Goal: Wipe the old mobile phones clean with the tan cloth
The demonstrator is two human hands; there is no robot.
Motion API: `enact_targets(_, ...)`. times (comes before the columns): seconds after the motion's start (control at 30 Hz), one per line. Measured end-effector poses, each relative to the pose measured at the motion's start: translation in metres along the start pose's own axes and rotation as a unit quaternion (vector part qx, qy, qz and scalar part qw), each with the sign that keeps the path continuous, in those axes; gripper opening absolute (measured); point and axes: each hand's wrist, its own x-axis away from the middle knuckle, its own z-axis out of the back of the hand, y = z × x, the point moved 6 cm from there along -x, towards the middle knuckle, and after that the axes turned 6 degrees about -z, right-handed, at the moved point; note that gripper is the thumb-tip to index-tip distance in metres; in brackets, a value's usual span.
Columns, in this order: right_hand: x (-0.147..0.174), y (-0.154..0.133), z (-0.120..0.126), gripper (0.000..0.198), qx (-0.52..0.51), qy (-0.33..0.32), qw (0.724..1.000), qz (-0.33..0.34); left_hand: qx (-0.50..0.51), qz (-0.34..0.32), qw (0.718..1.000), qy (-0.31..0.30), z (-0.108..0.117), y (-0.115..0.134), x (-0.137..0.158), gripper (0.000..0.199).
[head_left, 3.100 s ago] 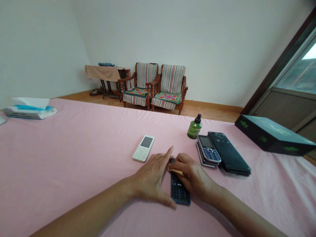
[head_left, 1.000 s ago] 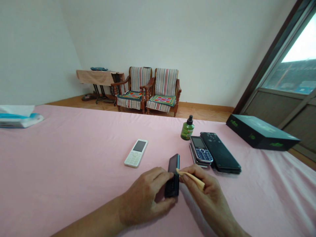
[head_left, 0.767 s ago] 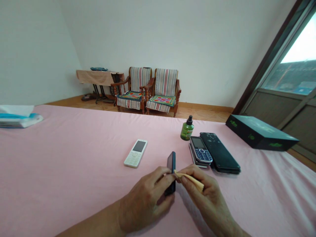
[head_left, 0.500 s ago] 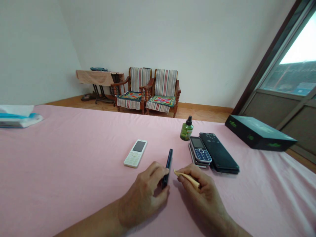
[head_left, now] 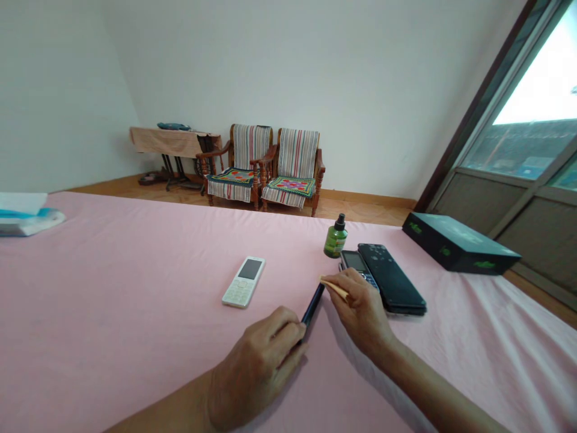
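Observation:
My left hand [head_left: 265,361] is closed around the lower end of a slim dark blue bar-shaped object [head_left: 313,304], seen edge-on, which slants up and to the right. In my right hand [head_left: 363,310], a folded pale yellow cloth [head_left: 336,290] is pinched between thumb and fingers. The cloth's tip meets the far end of the dark object; whether they press together I cannot tell. A white keypad phone [head_left: 244,282] lies face up to the left of both hands. Behind my right hand, a dark keypad phone [head_left: 354,261] is partly covered.
A black flat device [head_left: 392,279] lies right of the dark phone. A green spray bottle [head_left: 336,239] stands behind them. A black box [head_left: 460,243] sits at the right edge, a tissue pack [head_left: 31,219] at the far left. Pink cloth [head_left: 135,300] covers the surface, with folds at right.
My right hand has moved up and slightly left with the cloth, reaching the dark object's far end. The dark object has tilted rightward in my left hand. The view has shifted slightly.

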Motion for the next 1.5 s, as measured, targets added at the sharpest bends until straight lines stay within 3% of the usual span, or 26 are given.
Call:
enact_targets(0.27,0.021,-0.008,-0.019,0.034,-0.041,-0.056,0.997,0.045,-0.007,-0.005,1.0,0.002,-0.003,0.001,0.0,0.012)
enact_targets(0.57,0.048,-0.033,-0.029,0.032,-0.106,-0.092,0.989,0.055,0.002,-0.01,1.0,0.018,-0.001,0.003,-0.002,0.013)
enact_targets(0.8,0.019,-0.009,-0.015,0.035,-0.011,-0.01,1.0,0.028,-0.013,-0.012,1.0,0.017,-0.001,0.002,-0.001,0.012)
enact_targets(0.97,0.031,-0.023,-0.017,0.025,-0.026,-0.042,0.998,0.039,-0.019,-0.018,1.0,-0.006,-0.003,0.003,0.0,0.012)
enact_targets(1.07,0.044,-0.033,-0.016,0.017,-0.087,-0.05,0.995,-0.006,-0.03,-0.029,0.999,-0.011,-0.004,0.004,-0.001,0.011)
enact_targets(1.27,0.054,-0.013,-0.016,0.014,-0.215,-0.049,0.952,-0.21,-0.101,-0.123,0.986,-0.058,-0.007,0.017,-0.006,0.017)
enact_targets(1.37,0.053,-0.005,-0.022,0.018,-0.238,-0.075,0.94,-0.231,-0.089,-0.142,0.982,-0.091,-0.009,0.019,-0.009,0.019)
enact_targets(1.5,0.051,-0.002,-0.02,0.017,-0.187,-0.058,0.957,-0.214,-0.032,-0.101,0.989,-0.103,-0.009,0.01,-0.008,0.009)
